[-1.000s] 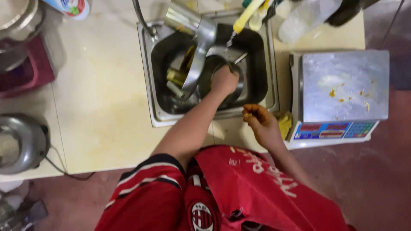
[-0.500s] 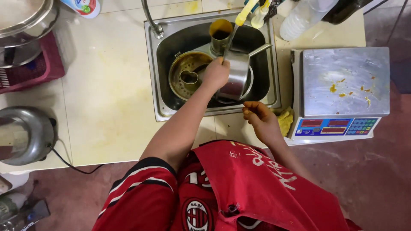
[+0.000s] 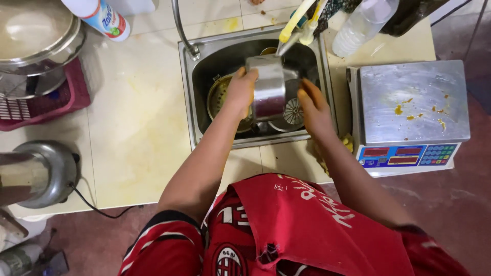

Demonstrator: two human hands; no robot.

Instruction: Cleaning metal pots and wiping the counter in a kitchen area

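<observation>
Mid-wash: steel pot [image 3: 269, 91] held over the sink [image 3: 190, 87], above the drain. Left hand [image 3: 239, 91] fingers curled tight on pot's side; right hand [image 3: 313, 105] pressed flat on the other side, fingers loosely spread, stained yellow. More dirty metal dishes [image 3: 221, 97] left in the basin. Scale [image 3: 411, 105] on bench [image 3: 133, 128] to the right, spattered, not cleaned.
</observation>
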